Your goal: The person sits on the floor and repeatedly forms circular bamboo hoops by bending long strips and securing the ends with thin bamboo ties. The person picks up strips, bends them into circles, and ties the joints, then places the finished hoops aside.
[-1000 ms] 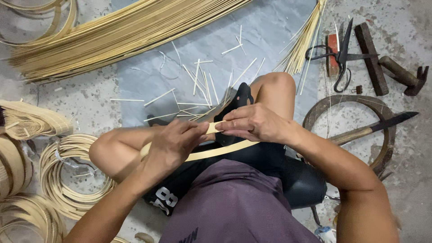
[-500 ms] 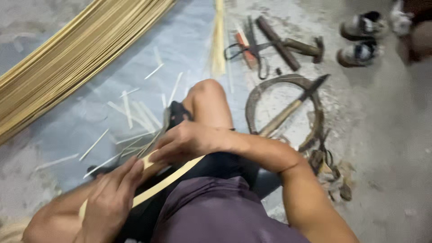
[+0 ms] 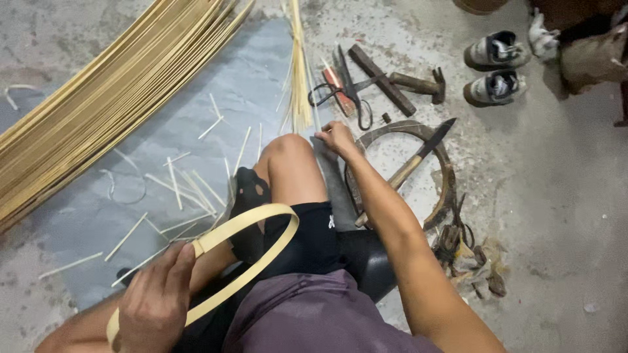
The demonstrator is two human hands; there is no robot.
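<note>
Strip [image 3: 245,221]: flat, pale and thin, bent into a loop over the lap, just beside the raised knee [image 3: 288,153]. Gripped in left hand [image 3: 154,301], fingers closed around the overlapping ends at the near side of the loop. Right hand [image 3: 337,136] stretched out past the knee, down at the floor near a bundle of thin slivers [image 3: 299,72]; fingertips drawn close together, contents not discernible.

Judged light and springy: flexible along the length, stiff across the width, likely to spring open if released. Hold at the overlap, flat faces pinched between thumb and fingers. Avoid sharp kinks; probably prone to splitting along the grain. Mind the edges, possibly sharp.

Nearby on the floor: stack of long strips [image 3: 98,98], scissors [image 3: 347,91], knife [image 3: 409,163].
</note>
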